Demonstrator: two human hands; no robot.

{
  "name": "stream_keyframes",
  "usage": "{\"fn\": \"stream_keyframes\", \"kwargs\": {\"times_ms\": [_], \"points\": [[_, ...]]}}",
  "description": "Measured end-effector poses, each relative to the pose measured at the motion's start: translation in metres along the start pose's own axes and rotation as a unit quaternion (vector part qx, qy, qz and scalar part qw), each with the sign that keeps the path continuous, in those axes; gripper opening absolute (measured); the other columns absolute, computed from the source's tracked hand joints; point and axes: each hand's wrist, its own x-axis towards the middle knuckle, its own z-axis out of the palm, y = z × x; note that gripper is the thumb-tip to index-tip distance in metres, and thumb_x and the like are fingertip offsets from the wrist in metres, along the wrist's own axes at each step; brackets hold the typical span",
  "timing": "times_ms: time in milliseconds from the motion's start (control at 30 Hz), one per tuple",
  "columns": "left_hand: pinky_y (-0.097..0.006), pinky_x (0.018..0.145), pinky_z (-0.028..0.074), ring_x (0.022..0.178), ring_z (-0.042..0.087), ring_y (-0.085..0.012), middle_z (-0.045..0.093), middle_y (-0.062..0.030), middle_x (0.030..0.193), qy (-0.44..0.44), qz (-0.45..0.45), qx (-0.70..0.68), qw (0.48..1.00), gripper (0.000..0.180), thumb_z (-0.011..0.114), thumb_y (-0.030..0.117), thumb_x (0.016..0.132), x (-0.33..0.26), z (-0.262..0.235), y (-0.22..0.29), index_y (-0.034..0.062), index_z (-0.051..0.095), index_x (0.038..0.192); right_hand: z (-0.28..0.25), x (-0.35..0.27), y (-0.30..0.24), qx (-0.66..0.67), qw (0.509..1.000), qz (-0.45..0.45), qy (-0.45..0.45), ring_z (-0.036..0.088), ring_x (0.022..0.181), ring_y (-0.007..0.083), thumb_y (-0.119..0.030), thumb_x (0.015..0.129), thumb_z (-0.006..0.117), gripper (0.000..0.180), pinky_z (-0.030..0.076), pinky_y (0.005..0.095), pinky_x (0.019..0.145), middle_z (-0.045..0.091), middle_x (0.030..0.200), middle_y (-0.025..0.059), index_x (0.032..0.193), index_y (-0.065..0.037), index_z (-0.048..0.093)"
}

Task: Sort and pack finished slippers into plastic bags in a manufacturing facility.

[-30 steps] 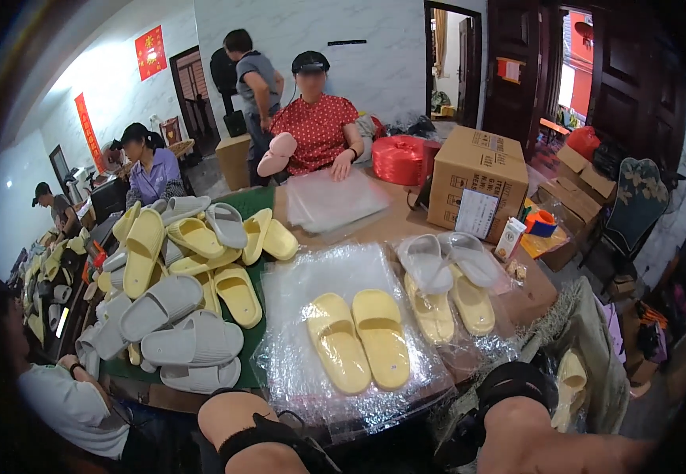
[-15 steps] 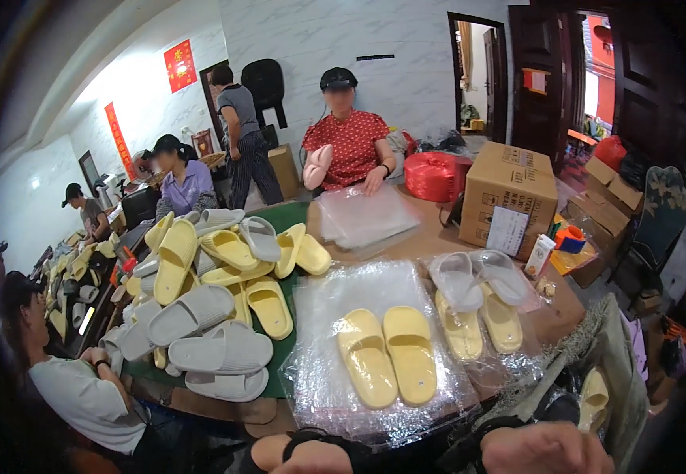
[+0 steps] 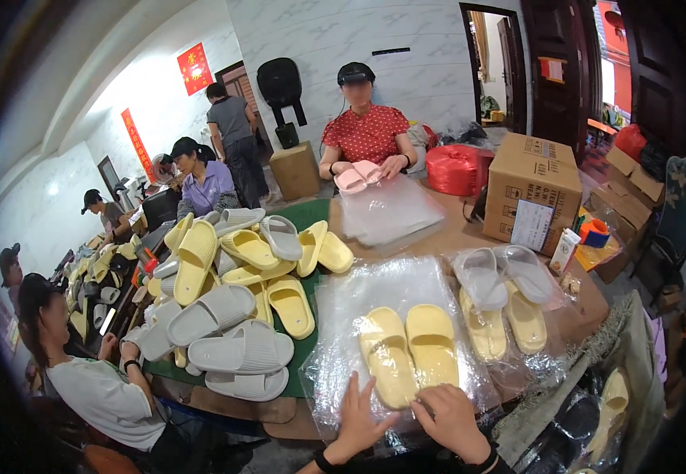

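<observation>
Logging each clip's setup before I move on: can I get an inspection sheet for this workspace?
Surface: brown wooden table, part covered by a green mat.
Job's things: pair of yellow foam slippers lying side by side on a clear plastic bag.
Clutter: pile of loose yellow and grey slippers; bagged slipper pairs; stack of clear bags; brown cardboard box; red twine roll.
Grippers: left hand open, fingers at the left slipper's heel; right hand curled at the slippers' heel end, on the plastic.
Cables: nothing seen.
Surroundings: several people seated around the table, one in a red top holding pink slippers; white walls, dark doors.
</observation>
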Motion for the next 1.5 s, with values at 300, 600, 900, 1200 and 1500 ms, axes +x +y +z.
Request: {"fn": "stream_keyframes", "kwargs": {"times_ms": [300, 600, 900, 1200, 1500], "points": [[-0.059, 0.107, 0.021, 0.133, 0.019, -0.0526, 0.013, -0.036, 0.145, -0.041, 0.048, -0.018, 0.998, 0.101, 0.082, 0.043, 0.065, -0.037, 0.012, 0.005, 0.0061, 0.029, 0.143, 0.03, -0.07, 0.023, 0.077, 0.988, 0.022, -0.134, 0.06, 0.098, 0.0281, -0.017, 0.08, 0.068, 0.025, 0.046, 0.038, 0.084, 0.064, 0.106, 0.0126, 0.102, -0.005, 0.065], [-0.049, 0.109, 0.025, 0.134, 0.024, -0.0472, 0.018, -0.0318, 0.147, 0.056, -0.041, -0.068, 0.995, 0.069, 0.065, 0.01, 0.081, -0.026, 0.025, 0.006, 0.0003, 0.034, 0.141, 0.039, -0.031, 0.012, -0.125, 0.985, -0.032, -0.115, 0.043, 0.122, 0.0447, -0.018, 0.08, 0.067, 0.042, 0.037, 0.0499, 0.099, 0.044, 0.132, 0.029, 0.119, -0.006, 0.059], [-0.045, 0.108, 0.028, 0.136, 0.02, -0.049, 0.012, -0.0359, 0.147, 0.01, -0.136, -0.111, 0.985, 0.062, 0.053, 0.004, 0.087, -0.037, 0.028, 0.013, 0.0072, 0.031, 0.145, 0.078, -0.004, 0.051, -0.106, 0.977, 0.045, -0.179, 0.021, 0.135, 0.0497, -0.033, 0.085, 0.06, 0.053, 0.018, 0.0604, 0.108, 0.023, 0.145, 0.0331, 0.134, -0.017, 0.05], [-0.035, 0.095, 0.042, 0.13, 0.037, -0.0424, 0.02, -0.0252, 0.151, 0.059, -0.059, -0.156, 0.984, 0.058, 0.043, -0.008, 0.087, -0.015, 0.023, 0.011, 0.0087, 0.036, 0.143, 0.086, 0.022, 0.053, -0.182, 0.973, 0.085, -0.116, 0.025, 0.133, 0.0485, -0.034, 0.081, 0.061, 0.068, 0.024, 0.0604, 0.103, 0.024, 0.146, 0.0321, 0.139, -0.007, 0.04], [-0.03, 0.096, 0.043, 0.124, 0.046, -0.0219, 0.026, -0.017, 0.149, 0.103, -0.246, -0.453, 0.851, 0.065, 0.054, -0.001, 0.09, -0.016, 0.036, -0.004, 0.0093, 0.024, 0.147, 0.112, 0.038, 0.069, -0.189, 0.965, 0.132, -0.128, 0.028, 0.133, 0.0445, -0.033, 0.08, 0.06, 0.075, 0.021, 0.0604, 0.103, 0.033, 0.14, 0.0314, 0.143, -0.004, 0.032]]}}
